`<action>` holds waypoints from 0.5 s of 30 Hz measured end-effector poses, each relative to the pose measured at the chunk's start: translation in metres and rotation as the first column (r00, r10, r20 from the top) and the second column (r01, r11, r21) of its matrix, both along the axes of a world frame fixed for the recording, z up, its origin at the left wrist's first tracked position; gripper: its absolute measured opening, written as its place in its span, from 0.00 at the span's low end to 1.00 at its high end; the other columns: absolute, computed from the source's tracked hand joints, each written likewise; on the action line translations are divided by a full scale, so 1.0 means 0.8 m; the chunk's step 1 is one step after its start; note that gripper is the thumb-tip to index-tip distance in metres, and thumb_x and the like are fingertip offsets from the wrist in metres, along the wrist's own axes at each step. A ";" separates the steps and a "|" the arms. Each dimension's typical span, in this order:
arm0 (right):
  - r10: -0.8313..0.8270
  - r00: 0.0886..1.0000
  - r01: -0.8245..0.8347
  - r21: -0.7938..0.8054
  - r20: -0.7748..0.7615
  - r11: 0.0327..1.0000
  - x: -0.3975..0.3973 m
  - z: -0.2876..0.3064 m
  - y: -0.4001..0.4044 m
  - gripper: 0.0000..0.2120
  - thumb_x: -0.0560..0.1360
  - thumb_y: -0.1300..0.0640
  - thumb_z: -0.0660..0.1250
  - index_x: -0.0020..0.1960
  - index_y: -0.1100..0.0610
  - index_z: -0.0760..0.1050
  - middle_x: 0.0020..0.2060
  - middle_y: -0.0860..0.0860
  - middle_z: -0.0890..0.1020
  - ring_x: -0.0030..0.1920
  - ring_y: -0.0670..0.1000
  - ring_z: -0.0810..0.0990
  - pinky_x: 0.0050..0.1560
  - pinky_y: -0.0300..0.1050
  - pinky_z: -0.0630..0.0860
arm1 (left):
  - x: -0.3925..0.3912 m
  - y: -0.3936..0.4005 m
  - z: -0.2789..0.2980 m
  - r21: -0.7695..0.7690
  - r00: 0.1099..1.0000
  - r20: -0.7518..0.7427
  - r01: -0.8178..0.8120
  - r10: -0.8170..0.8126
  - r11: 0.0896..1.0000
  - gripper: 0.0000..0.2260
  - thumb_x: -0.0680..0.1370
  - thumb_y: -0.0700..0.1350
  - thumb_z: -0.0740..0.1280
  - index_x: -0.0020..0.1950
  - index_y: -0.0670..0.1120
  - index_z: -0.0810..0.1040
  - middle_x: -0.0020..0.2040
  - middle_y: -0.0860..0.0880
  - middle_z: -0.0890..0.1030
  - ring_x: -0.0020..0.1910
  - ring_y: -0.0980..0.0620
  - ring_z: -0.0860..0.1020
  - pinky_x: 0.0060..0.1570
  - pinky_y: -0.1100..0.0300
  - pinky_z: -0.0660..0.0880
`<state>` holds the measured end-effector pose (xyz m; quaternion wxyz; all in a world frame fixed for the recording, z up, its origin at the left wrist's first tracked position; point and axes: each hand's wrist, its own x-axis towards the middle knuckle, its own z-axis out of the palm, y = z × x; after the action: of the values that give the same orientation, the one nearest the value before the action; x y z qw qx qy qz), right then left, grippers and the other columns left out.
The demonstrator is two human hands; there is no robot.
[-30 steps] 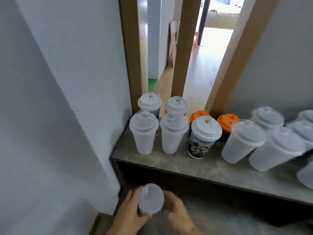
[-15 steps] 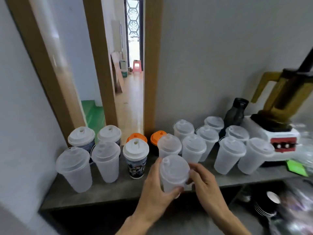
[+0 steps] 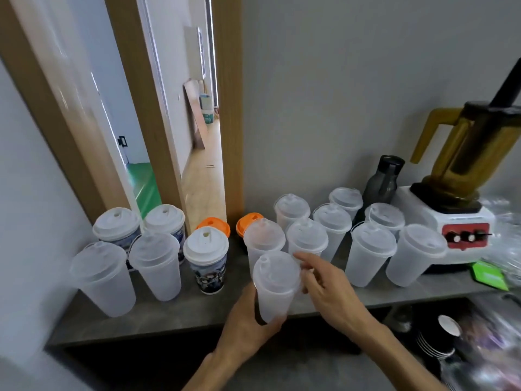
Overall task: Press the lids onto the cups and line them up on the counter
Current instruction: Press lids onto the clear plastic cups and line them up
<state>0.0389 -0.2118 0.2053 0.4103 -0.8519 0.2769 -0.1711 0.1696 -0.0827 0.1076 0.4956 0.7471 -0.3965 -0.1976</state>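
Observation:
A clear plastic cup with a lid [image 3: 275, 286] is held over the front edge of the grey counter [image 3: 174, 317], its base about level with the counter top. My left hand [image 3: 248, 328] grips it low on its body. My right hand [image 3: 324, 289] is beside the lid with fingers spread, fingertips close to the rim. Several lidded clear cups [image 3: 369, 255] stand in rows at the middle and right. Two more clear cups [image 3: 155, 266] and printed paper cups with white lids [image 3: 207, 258] stand on the left. Two orange lids [image 3: 214, 224] show behind.
A blender with an amber jug [image 3: 462, 198] and a dark bottle [image 3: 383, 179] stand at the right rear. A green packet [image 3: 490, 275] lies by the blender. Stacked dark cups [image 3: 439, 340] sit on a lower shelf. A doorway opens behind the left cups.
The cup has come up from below counter level to the counter's front edge. My right hand has opened and drawn slightly off the lid. The view has swung right, then steadied.

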 end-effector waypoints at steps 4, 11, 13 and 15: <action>0.077 0.992 -0.089 -0.126 -0.098 0.988 0.007 0.011 -0.021 0.21 0.80 0.40 0.55 0.69 0.43 0.73 0.58 0.40 0.79 0.53 0.42 0.80 0.58 0.48 0.80 | 0.002 -0.002 -0.013 0.040 0.997 0.075 -0.006 0.003 0.999 0.33 0.67 0.61 0.75 0.68 0.65 0.65 0.63 0.66 0.74 0.62 0.70 0.71 0.56 0.72 0.70; 0.075 0.990 -0.079 -0.030 -0.115 0.996 0.024 0.005 -0.006 0.32 0.71 0.27 0.63 0.70 0.41 0.67 0.58 0.39 0.73 0.53 0.42 0.77 0.53 0.38 0.76 | 0.007 -0.004 -0.021 0.056 0.994 0.108 -0.010 0.004 0.998 0.32 0.67 0.61 0.74 0.68 0.61 0.67 0.61 0.64 0.76 0.60 0.68 0.73 0.54 0.73 0.72; 0.066 0.995 -0.062 0.063 -0.078 0.996 0.020 -0.002 -0.003 0.33 0.69 0.24 0.61 0.69 0.39 0.66 0.59 0.39 0.74 0.51 0.45 0.80 0.50 0.38 0.78 | 0.007 -0.004 -0.021 0.047 0.994 0.105 -0.007 0.002 0.999 0.32 0.67 0.61 0.74 0.68 0.62 0.67 0.61 0.66 0.75 0.61 0.68 0.72 0.55 0.73 0.71; 0.051 0.998 -0.046 0.169 -0.026 0.985 0.017 -0.001 -0.003 0.25 0.74 0.27 0.58 0.64 0.40 0.71 0.58 0.41 0.78 0.44 0.47 0.83 0.44 0.39 0.80 | 0.007 -0.004 -0.021 0.037 0.995 0.098 -0.005 0.001 0.999 0.31 0.66 0.59 0.75 0.67 0.63 0.68 0.61 0.66 0.75 0.62 0.68 0.73 0.55 0.74 0.71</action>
<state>0.0522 -0.2142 0.2048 0.4806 -0.8231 0.2758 -0.1243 0.1753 -0.0856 0.0906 0.4619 0.7655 -0.4154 -0.1674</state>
